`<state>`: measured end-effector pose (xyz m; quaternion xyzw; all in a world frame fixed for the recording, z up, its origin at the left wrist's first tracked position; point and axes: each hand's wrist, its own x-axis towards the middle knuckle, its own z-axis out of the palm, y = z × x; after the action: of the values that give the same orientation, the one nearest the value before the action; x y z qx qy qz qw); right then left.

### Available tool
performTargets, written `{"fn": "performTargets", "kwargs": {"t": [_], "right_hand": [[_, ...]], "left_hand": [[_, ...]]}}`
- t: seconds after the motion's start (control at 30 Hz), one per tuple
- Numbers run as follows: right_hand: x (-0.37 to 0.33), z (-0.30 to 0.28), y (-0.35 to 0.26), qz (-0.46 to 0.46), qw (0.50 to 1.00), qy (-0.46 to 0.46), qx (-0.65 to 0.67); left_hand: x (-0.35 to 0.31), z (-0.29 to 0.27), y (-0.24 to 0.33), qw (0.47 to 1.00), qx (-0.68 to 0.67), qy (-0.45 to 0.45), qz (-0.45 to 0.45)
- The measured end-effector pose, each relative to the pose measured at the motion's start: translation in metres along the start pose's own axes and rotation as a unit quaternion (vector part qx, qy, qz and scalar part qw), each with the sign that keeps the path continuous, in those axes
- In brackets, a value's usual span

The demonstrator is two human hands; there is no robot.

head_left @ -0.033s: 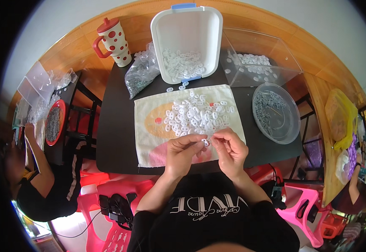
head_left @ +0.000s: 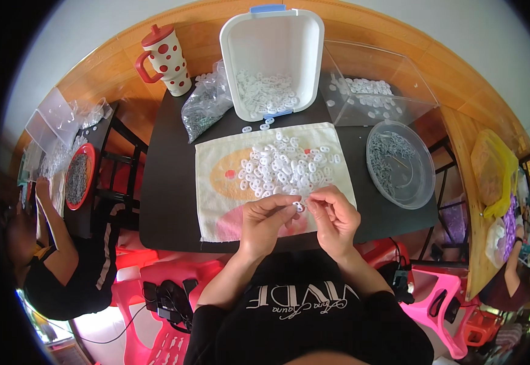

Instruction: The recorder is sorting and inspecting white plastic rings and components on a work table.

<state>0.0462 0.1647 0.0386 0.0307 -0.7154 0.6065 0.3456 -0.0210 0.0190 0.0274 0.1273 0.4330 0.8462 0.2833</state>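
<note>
My left hand pinches a small white oval plastic piece with dark holes between thumb and forefinger. Right beside it, the thumb and fingertips of my right hand are pressed together at the piece; whatever they grip is too small to make out. Both hands hover over the near edge of a cream cloth with orange and pink patches. Just beyond my fingers, a loose heap of similar white oval pieces covers the cloth's middle.
A white bin holding more ovals stands at the back. Left of it are a bag of grey bits and a dotted tumbler. At right sit a clear box and a round tub of grey metal bits. Another person works at left.
</note>
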Motion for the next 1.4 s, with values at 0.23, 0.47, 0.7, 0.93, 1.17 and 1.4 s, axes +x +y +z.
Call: {"fn": "performTargets", "kwargs": {"t": [0.23, 0.47, 0.7, 0.93, 1.17, 1.4], "right_hand": [[0.006, 0.003, -0.009, -0.034, 0.997, -0.011, -0.067], [0.008, 0.007, -0.010, -0.069, 0.993, -0.019, -0.093], [0.008, 0.010, -0.005, -0.124, 0.982, -0.034, -0.138], [0.008, 0.015, -0.005, -0.188, 0.961, -0.025, -0.200], [0.005, 0.014, 0.000, -0.148, 0.976, -0.033, -0.155], [0.016, -0.046, 0.004, 0.064, 0.991, 0.107, -0.046]], "left_hand": [[-0.002, -0.002, -0.001, 0.999, 0.038, -0.005, 0.037], [-0.004, -0.001, 0.001, 0.998, 0.048, -0.004, 0.036], [-0.007, 0.001, 0.001, 0.996, 0.072, 0.015, 0.049], [-0.011, 0.004, -0.007, 0.991, 0.087, 0.054, 0.083], [-0.012, 0.004, -0.007, 0.991, 0.101, 0.048, 0.074], [-0.005, -0.010, -0.007, 0.999, 0.006, 0.014, 0.044]]}}
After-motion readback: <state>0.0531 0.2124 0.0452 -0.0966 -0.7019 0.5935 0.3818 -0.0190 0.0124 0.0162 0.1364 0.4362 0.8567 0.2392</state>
